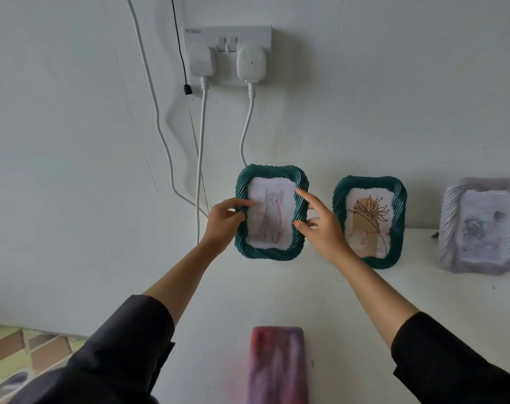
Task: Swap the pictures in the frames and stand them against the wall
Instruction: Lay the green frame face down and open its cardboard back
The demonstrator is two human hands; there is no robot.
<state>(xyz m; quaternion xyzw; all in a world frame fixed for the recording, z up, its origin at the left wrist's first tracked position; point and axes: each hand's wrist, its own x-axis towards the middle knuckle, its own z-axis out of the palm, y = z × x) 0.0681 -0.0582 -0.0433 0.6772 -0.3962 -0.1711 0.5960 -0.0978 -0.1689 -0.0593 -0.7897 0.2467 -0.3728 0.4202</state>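
Soft, even, cool light with faint shadows; wide-angle bending at the edges (the near red block blurs).

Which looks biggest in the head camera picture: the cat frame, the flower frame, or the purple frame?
Largest to smallest, as they look:
1. cat frame, held nearer the camera, so this is unsure
2. flower frame and purple frame, about alike
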